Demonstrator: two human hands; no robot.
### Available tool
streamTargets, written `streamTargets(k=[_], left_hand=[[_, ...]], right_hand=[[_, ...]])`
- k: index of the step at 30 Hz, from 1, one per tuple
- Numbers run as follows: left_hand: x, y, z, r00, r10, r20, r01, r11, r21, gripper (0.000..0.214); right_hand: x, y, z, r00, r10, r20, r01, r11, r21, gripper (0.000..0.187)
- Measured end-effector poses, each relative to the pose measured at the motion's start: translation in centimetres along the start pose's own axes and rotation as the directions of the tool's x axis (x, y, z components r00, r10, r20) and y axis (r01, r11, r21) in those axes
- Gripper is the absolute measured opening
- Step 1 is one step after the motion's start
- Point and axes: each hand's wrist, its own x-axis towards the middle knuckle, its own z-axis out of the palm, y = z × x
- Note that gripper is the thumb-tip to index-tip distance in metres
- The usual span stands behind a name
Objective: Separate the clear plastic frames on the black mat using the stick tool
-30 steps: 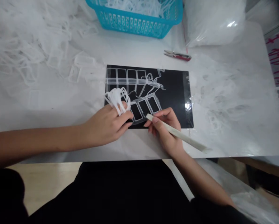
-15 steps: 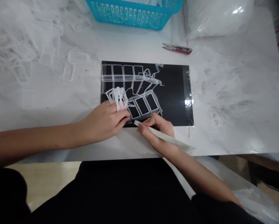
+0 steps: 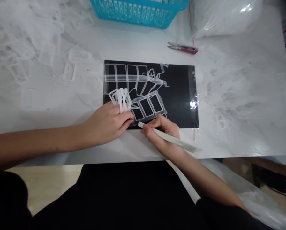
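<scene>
My left hand [image 3: 111, 124] is closed, with a bundle of thin white rectangular frames [image 3: 121, 99] bunched at its fingers. Its pinched thumb and index finger sit at the left end of a clear strip of white-edged frames [image 3: 147, 108], which lies slanted on a black mat [image 3: 178, 95]. In my right hand [image 3: 163, 131] is a long, flat, off-white tool [image 3: 173, 139], gripped like a pen. The tool's tip is just below the strip, close to my left fingertips; its exact kind I cannot make out. Another strip of frames [image 3: 126, 77] and curled offcuts lie across the mat's upper left.
Beyond the mat lie red-handled thread snips [image 3: 183, 48]. A blue basket [image 3: 135, 12] and a full clear bag [image 3: 224, 19] stand at the back. Loose white frames [image 3: 44, 41] are heaped at left, and translucent scraps [image 3: 229, 99] spread at right. The table edge runs near my body.
The view has shifted slightly, so the table things appear a little higher. Both hands keep nearly the same place and grip.
</scene>
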Motion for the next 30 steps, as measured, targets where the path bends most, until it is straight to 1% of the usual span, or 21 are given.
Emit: streamTargets(k=[8, 13, 15, 17, 20, 22, 27, 28, 30], left_hand=[[0.0, 0.3, 0.1, 1.0, -0.016, -0.008, 0.016, 0.999, -0.038, 0.022], [0.2, 0.6, 0.1, 0.999, -0.032, 0.01, 0.033, 0.999, -0.018, 0.024], [0.5, 0.6, 0.0, 0.998, -0.061, 0.033, 0.062, 0.997, -0.047, 0.024], [0.9, 0.6, -0.2, 0.991, -0.11, 0.077, 0.119, 0.986, -0.12, 0.021], [1.5, 0.5, -0.9, 0.97, -0.183, 0.161, 0.22, 0.944, -0.247, 0.018], [1.8, 0.4, -1.4, 0.956, -0.217, 0.198, 0.273, 0.907, -0.322, 0.018], [2.1, -0.2, -2.6, 0.915, -0.274, 0.295, 0.391, 0.783, -0.484, 0.02], [2.1, -0.4, -3.0, 0.91, -0.28, 0.306, 0.405, 0.76, -0.509, 0.022], [2.0, -1.0, -4.1, 0.91, -0.296, 0.292, 0.414, 0.704, -0.577, 0.025]], right_hand=[[0.1, 0.2, 0.0, 0.999, -0.026, 0.019, 0.027, 0.998, -0.06, 0.023], [0.3, 0.2, 0.1, 0.999, -0.049, 0.014, 0.05, 0.995, -0.085, 0.023], [0.4, 0.1, 0.1, 0.998, -0.061, 0.013, 0.062, 0.993, -0.104, 0.024], [0.5, 0.0, 0.1, 0.998, -0.069, 0.013, 0.07, 0.99, -0.126, 0.026], [0.6, 0.0, 0.1, 0.997, -0.076, 0.018, 0.078, 0.986, -0.147, 0.026], [0.7, 0.0, 0.1, 0.996, -0.082, 0.023, 0.084, 0.985, -0.148, 0.025], [0.6, 0.1, 0.1, 0.997, -0.077, 0.022, 0.08, 0.983, -0.163, 0.026], [0.6, 0.1, 0.1, 0.997, -0.078, 0.025, 0.081, 0.983, -0.166, 0.026], [0.6, 0.1, 0.1, 0.996, -0.083, 0.031, 0.087, 0.983, -0.164, 0.027]])
